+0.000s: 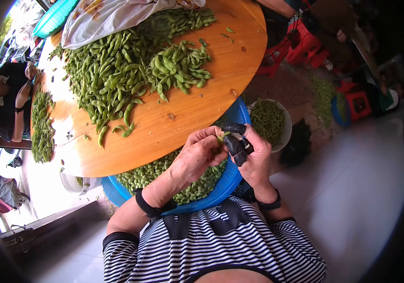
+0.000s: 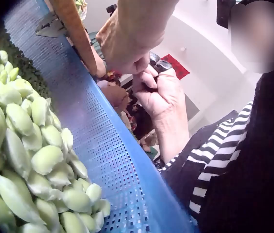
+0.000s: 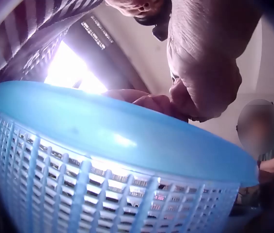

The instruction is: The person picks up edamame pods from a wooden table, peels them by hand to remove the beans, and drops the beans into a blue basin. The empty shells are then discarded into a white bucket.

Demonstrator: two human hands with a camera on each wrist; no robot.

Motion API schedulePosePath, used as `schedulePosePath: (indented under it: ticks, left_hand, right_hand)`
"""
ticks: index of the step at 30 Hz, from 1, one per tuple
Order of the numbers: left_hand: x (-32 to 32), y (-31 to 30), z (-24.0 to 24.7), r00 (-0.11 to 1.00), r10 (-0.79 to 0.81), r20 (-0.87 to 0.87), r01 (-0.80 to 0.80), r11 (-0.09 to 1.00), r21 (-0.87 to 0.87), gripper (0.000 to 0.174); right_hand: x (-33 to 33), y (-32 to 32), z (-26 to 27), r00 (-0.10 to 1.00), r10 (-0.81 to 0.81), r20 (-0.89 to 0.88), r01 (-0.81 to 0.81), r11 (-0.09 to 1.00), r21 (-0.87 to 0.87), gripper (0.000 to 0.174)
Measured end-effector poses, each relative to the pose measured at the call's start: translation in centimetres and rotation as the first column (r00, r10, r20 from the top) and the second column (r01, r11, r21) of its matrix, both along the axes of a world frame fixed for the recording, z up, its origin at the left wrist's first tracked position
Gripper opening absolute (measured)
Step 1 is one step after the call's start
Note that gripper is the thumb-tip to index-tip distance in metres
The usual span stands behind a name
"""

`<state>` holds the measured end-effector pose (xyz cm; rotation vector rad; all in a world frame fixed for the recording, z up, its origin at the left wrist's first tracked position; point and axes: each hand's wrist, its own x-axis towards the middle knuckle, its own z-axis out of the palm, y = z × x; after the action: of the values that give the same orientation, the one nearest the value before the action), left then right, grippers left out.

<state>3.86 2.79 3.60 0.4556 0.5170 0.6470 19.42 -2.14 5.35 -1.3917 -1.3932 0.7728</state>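
Note:
Over the basket's right rim, both hands meet at a small green soybean pod [image 1: 222, 137]. The left hand [image 1: 201, 154] pinches it with thumb and fingers, and the right hand [image 1: 256, 158], black covers [image 1: 237, 146] on its fingers and thumb, grips it from the other side. Fingers hide most of the pod. Below them the blue basket [image 1: 236, 177] holds many shelled green beans [image 1: 199, 188]. Seen close in the left wrist view, these beans [image 2: 47, 160] are pale and plump. In the right wrist view the right hand [image 3: 202, 73] is above the basket's rim [image 3: 122, 131].
A round wooden table [image 1: 178, 125] overhangs the basket and bears a large heap of unshelled pods [image 1: 110, 75], partly under a white cloth [image 1: 117, 21]. To the right stands a white bucket [image 1: 287, 127] of green pods or hulls. Another person [image 1: 11, 96] sits across the table.

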Motion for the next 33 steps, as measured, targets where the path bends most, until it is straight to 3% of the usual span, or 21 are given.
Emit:
schedulePosePath:
  ticks: [1, 3, 5, 7, 9, 13, 15, 19, 26, 29, 33]
  left_hand:
    - [0.0, 0.1, 0.0, 1.000, -0.015, 0.017, 0.015, 1.000, -0.009, 0.022]
    - [0.1, 0.2, 0.4, 0.999, -0.032, 0.036, 0.032, 0.999, -0.019, 0.022]
    - [0.2, 0.3, 1.5, 0.996, -0.061, -0.061, 0.063, 0.998, 0.024, 0.022]
    - [0.3, 0.3, 1.2, 0.997, -0.076, -0.024, 0.076, 0.996, 0.040, 0.023]
    - [0.4, 0.4, 1.3, 0.996, -0.088, 0.010, 0.087, 0.995, 0.056, 0.025]
    - [0.4, 0.7, 1.5, 0.986, -0.102, -0.131, 0.116, 0.988, 0.106, 0.040]
    - [0.1, 1.0, 1.3, 0.976, -0.138, -0.167, 0.166, 0.972, 0.164, 0.046]
    - [0.1, 1.6, 2.4, 0.945, -0.197, -0.262, 0.265, 0.930, 0.254, 0.054]
    - [-0.5, 2.3, 3.3, 0.865, -0.185, -0.466, 0.377, 0.853, 0.362, 0.061]
    - [-1.0, 2.8, 2.9, 0.819, -0.246, -0.519, 0.455, 0.830, 0.324, 0.062]
    - [-1.0, 2.3, 3.0, 0.891, -0.229, -0.393, 0.369, 0.868, 0.332, 0.061]
  right_hand:
    - [0.0, 0.0, 0.1, 1.000, -0.001, 0.002, 0.001, 1.000, 0.000, 0.029]
    - [-0.2, 0.1, 0.3, 0.977, -0.054, -0.204, 0.040, 0.996, -0.074, 0.026]
    - [0.3, 0.1, 0.5, 0.970, -0.055, -0.236, 0.033, 0.995, -0.097, 0.019]
    - [0.9, 0.3, 0.8, 0.962, -0.054, -0.266, 0.023, 0.993, -0.119, 0.013]
    - [1.4, 0.7, 1.3, 0.999, 0.017, 0.044, -0.019, 0.999, 0.039, 0.016]
    - [3.2, 1.3, 2.5, 0.980, 0.164, 0.114, -0.164, 0.986, -0.015, 0.018]
    - [3.8, 1.5, 3.1, 0.917, 0.305, 0.256, -0.305, 0.952, -0.041, 0.020]
    - [3.4, 1.3, 2.8, 0.873, 0.249, 0.418, -0.250, 0.967, -0.054, 0.031]
    - [2.6, 1.2, 3.1, 0.860, 0.310, 0.406, -0.322, 0.946, -0.039, 0.037]
    - [2.1, 1.3, 2.4, 0.879, 0.224, 0.422, -0.268, 0.962, 0.047, 0.036]
    - [2.0, 1.5, 1.9, 0.919, 0.206, 0.336, -0.235, 0.971, 0.049, 0.032]
